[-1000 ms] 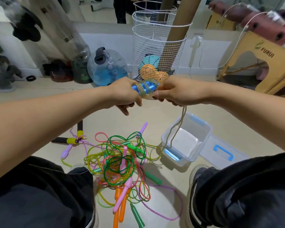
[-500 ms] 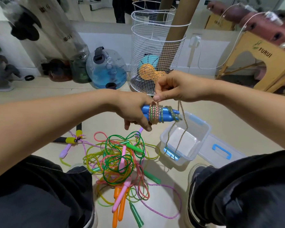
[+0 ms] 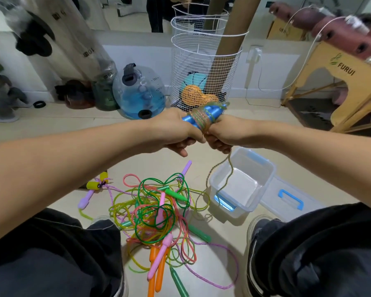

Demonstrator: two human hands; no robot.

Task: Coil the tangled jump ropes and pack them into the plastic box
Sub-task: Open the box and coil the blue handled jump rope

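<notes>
Head: braided cord (image 3: 202, 118) wraps smooth blue handles (image 3: 210, 111).

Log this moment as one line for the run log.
step: coiling rope on blue handles | left hand: grips handles | right hand: holds rope | box: open, empty | tangle: on floor

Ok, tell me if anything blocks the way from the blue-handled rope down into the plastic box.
Nothing visible does. The blue-handled rope is held in both the left hand and right hand, above the open plastic box. The box's lid lies off to its side, and only the rope's own loose tail hangs into the opening.
</notes>
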